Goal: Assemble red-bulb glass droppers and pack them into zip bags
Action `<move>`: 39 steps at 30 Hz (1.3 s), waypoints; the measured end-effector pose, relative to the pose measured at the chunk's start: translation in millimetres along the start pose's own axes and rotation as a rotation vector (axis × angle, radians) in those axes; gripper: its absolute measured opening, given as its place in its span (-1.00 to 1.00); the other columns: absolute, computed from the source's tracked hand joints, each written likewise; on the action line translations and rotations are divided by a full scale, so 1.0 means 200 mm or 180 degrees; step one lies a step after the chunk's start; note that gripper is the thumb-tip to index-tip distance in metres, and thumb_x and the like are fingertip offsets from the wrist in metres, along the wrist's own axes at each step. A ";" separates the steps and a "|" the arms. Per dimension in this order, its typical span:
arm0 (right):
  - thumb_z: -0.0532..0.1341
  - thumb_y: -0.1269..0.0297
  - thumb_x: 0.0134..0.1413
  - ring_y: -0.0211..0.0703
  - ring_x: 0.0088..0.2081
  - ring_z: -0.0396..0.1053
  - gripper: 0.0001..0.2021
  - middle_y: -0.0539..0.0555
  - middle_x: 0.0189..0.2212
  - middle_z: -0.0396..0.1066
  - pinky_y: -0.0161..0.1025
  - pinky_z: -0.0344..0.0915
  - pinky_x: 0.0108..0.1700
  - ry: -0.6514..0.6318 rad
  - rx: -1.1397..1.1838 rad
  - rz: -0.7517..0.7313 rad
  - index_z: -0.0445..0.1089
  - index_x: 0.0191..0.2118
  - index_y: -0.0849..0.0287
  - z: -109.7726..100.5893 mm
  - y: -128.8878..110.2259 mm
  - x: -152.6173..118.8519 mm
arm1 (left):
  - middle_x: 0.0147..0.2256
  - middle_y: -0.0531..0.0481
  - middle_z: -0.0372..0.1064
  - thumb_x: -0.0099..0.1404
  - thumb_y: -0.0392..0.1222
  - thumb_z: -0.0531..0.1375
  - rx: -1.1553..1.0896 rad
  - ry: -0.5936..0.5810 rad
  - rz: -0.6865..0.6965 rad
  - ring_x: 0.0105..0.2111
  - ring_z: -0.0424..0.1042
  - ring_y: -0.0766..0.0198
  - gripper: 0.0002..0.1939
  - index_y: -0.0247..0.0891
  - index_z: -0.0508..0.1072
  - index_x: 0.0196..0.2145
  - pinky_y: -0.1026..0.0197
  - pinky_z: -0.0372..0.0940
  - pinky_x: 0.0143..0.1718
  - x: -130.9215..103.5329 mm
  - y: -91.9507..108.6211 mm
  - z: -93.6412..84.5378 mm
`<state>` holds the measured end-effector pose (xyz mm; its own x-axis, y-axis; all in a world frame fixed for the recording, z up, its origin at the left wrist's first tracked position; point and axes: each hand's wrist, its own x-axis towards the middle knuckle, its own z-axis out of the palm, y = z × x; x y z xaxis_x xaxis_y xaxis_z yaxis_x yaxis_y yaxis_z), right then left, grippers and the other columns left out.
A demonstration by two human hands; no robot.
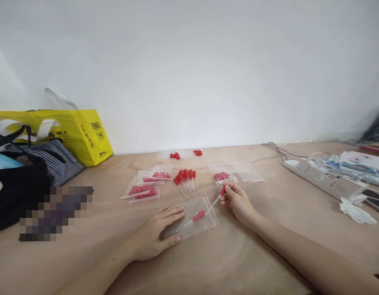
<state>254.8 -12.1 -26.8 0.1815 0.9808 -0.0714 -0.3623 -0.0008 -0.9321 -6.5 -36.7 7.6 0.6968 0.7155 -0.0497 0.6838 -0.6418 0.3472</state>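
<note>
My left hand lies with fingers spread on the left end of a clear zip bag, pressing it to the table. Inside the bag is one red-capped glass dropper. Between the fingertips of my right hand is the red bulb of another dropper, its glass tip slanting down to the bag's right end, at the opening. Beyond the bag, several loose droppers lie fanned out, bulbs toward the wall. Filled bags overlap on the left, and another filled bag lies to the right.
Flat clear bags lie right of centre. Red bulbs rest on plastic near the wall. A yellow bag and striped bag stand left; a power strip, crumpled tissue and phone lie right.
</note>
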 end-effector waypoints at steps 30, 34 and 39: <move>0.18 0.42 -0.24 -0.33 -0.58 0.24 -0.92 -0.06 -0.68 0.31 -0.40 0.12 -0.52 -0.0802 -0.2622 -0.0388 0.35 -0.63 0.21 0.20 -0.06 0.43 | 0.14 -0.06 0.03 0.19 0.09 0.04 -0.0073 0.0113 0.0001 0.13 0.01 0.05 -0.44 -0.15 0.13 0.11 -0.09 -0.04 0.11 -0.01 0.02 -0.02; 0.19 0.41 -0.21 -0.18 -0.37 0.34 -0.94 0.02 -0.56 0.40 -0.35 0.17 -0.33 -0.0426 -0.2719 -0.0441 0.38 -0.59 0.20 0.35 0.00 0.57 | 0.15 -0.08 0.01 0.20 0.07 0.03 -0.0086 0.0081 -0.0023 0.13 -0.01 0.05 -0.44 -0.19 0.13 0.11 -0.10 -0.06 0.12 -0.01 0.01 -0.01; 0.22 0.41 -0.23 -0.20 -0.46 0.33 -0.89 0.02 -0.64 0.35 -0.34 0.17 -0.38 -0.0227 -0.2619 -0.0330 0.31 -0.66 0.21 0.39 0.05 0.62 | 0.15 -0.04 0.01 0.20 0.08 0.03 -0.0124 0.0132 0.0141 0.14 -0.01 0.08 -0.44 -0.12 0.10 0.12 -0.09 -0.08 0.13 -0.01 -0.02 0.01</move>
<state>202.6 125.1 -18.4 0.1087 0.9937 0.0261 0.4422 -0.0248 -0.8966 -9.9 -36.1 5.2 0.7161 0.6979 0.0052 0.6428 -0.6625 0.3846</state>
